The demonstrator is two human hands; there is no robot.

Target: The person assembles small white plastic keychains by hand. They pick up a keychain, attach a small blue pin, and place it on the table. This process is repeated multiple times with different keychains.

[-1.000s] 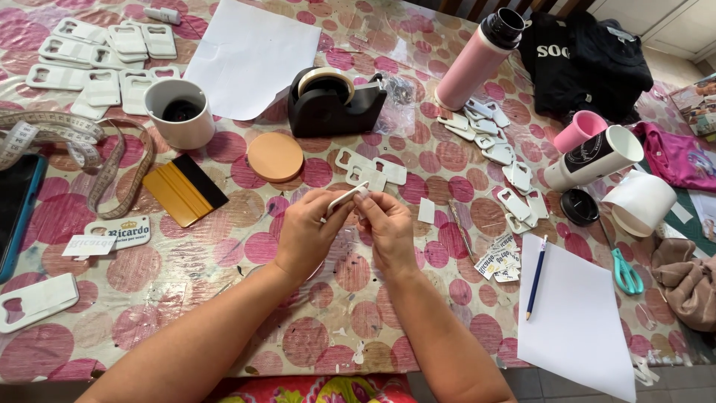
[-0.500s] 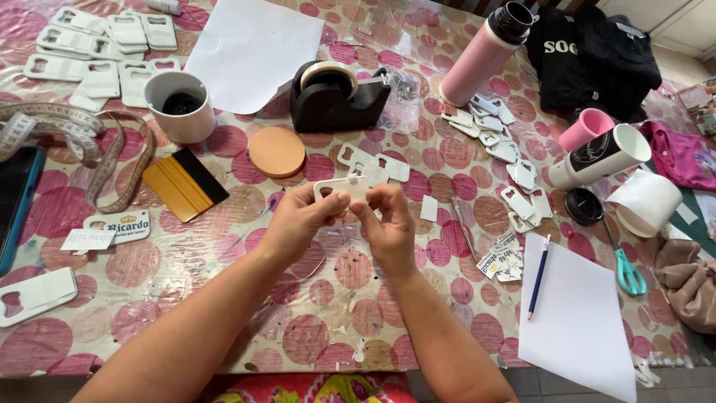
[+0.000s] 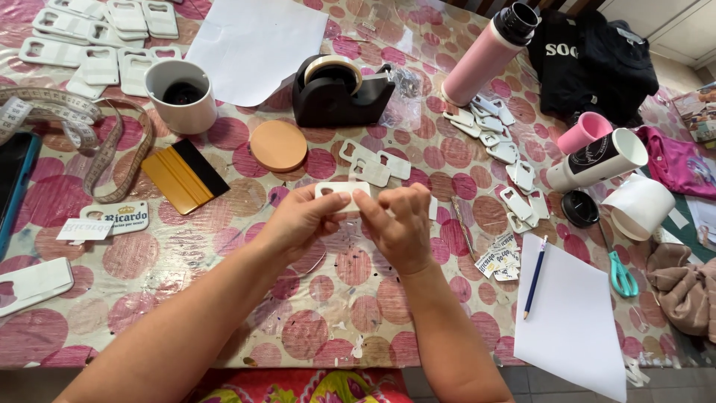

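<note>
Both hands meet over the middle of the table with its pink-dotted cloth point(image 3: 186, 246). My left hand point(image 3: 302, 219) and my right hand point(image 3: 399, 224) pinch a small flat white plastic piece point(image 3: 341, 189) between their fingertips, held level just above the cloth. A thin clear film hangs under the piece, between the hands. A few more white pieces point(image 3: 373, 166) of the same kind lie just beyond my fingers. A round tan disc point(image 3: 277, 145) and a yellow-and-black squeegee point(image 3: 183, 175) lie to the left of them.
A black tape dispenser point(image 3: 335, 93), a white mug point(image 3: 181, 95), a pink bottle point(image 3: 488, 54) and a sheet of paper point(image 3: 257, 41) stand at the back. White pieces point(image 3: 488, 127), rolled cups point(image 3: 597, 158), scissors point(image 3: 619, 272), a pen point(image 3: 535, 277) and paper point(image 3: 574, 321) lie right. A measuring tape point(image 3: 104, 142) lies left.
Both hands have lifted the white piece slightly and turned it flat between the fingertips; the view has shifted down a little.
</note>
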